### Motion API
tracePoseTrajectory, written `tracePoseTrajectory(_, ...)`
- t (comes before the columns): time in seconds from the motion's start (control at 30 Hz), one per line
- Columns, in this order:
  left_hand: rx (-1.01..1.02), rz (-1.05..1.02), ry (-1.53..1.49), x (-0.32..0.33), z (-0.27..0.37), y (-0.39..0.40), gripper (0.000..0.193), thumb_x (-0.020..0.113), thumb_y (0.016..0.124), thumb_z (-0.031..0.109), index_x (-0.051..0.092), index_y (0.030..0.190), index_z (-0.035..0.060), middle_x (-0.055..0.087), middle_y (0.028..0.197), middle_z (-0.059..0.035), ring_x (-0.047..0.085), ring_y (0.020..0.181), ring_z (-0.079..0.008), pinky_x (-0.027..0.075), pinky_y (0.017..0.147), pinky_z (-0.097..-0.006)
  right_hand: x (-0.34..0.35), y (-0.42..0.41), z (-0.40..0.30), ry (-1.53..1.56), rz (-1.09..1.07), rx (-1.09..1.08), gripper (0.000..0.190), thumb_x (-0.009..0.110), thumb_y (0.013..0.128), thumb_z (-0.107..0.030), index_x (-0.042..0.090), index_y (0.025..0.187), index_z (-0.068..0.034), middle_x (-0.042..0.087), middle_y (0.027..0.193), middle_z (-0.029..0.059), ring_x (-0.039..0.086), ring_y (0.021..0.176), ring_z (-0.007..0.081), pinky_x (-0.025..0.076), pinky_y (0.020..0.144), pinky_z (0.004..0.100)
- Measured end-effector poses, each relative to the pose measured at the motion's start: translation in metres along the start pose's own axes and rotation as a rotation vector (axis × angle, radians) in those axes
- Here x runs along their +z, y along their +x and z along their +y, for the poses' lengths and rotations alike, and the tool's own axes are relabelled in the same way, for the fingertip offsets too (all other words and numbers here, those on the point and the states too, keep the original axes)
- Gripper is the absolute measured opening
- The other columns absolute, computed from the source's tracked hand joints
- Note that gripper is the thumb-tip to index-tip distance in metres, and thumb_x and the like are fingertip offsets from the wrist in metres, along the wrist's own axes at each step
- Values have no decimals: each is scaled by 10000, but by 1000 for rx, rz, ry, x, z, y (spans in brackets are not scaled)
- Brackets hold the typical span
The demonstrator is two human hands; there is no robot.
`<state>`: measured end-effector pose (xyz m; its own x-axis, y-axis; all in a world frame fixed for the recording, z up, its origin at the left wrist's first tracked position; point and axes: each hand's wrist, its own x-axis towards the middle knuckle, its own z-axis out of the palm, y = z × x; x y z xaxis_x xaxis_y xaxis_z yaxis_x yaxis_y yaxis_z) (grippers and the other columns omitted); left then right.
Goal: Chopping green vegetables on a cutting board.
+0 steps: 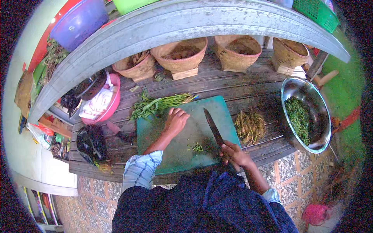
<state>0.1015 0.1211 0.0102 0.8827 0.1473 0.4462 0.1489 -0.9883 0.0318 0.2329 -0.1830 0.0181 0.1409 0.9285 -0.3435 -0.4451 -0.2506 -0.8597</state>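
Observation:
My right hand [235, 153] grips the handle of a large kitchen knife [213, 125], its dark blade pointing away from me above the right part of a green cutting board [180, 161]. Over the board's far left part is my left hand [177, 119], fingers curled; whether anything is in them I cannot tell. Just beyond it lies a bunch of leafy green stalks [163, 102], partly over the board's far edge. A small heap of chopped green stems [197, 146] sits near the board's middle.
Right of the board lie a pile of trimmed roots [250, 126] and a steel bowl [325, 116] holding chopped greens [297, 119]. Woven baskets [182, 62] line the back beneath a grey raised ledge [186, 21]. At left are a pink basin [116, 102] and a black plastic bag [91, 142].

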Motion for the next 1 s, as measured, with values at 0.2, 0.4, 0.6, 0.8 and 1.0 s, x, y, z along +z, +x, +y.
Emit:
tracePoseTrajectory(0.2, -206, 143, -49, -31, 9, -20, 145, 632, 780, 160, 655, 919, 128, 628, 864, -61, 550, 857, -256, 389, 800, -405, 38, -54, -30, -1245, -101, -344, 424, 505, 915, -226, 469, 1336, -201, 538, 796, 190, 566, 739, 356, 477, 678, 425)
tracePoseTrajectory(0.4, -398, 233, -227, -54, 36, -77, 112, 650, 772, 140, 638, 878, 105, 649, 845, -64, 580, 804, -271, 401, 792, -412, 46, -69, -23, -1395, -155, -228, 387, 499, 913, -256, 498, 1298, -295, 544, 822, 186, 586, 753, 380, 483, 686, 460)
tracePoseTrajectory(0.6, -483, 173, -192, -68, 88, -109, 90, 665, 767, 151, 647, 848, 115, 651, 838, -52, 582, 823, -256, 391, 826, -420, 57, -65, -13, -1381, 53, -189, 407, 529, 890, -213, 502, 1291, -268, 571, 884, 220, 598, 761, 429, 499, 681, 483)
tracePoseTrajectory(0.8, -449, 139, -234, -57, 122, -100, 58, 663, 767, 181, 654, 819, 156, 643, 841, -22, 571, 845, -232, 372, 789, -413, 53, -65, -10, -1312, 162, -216, 413, 525, 898, -169, 487, 1308, -179, 587, 1043, 246, 586, 915, 442, 485, 808, 470)
tracePoseTrajectory(1.0, -483, 142, -269, -36, 125, -108, 73, 663, 768, 185, 655, 834, 157, 600, 892, -17, 556, 876, -249, 366, 790, -430, 67, -75, -2, -1146, 53, -196, 412, 488, 920, -155, 452, 1329, -124, 577, 1145, 225, 572, 1000, 410, 469, 857, 456)
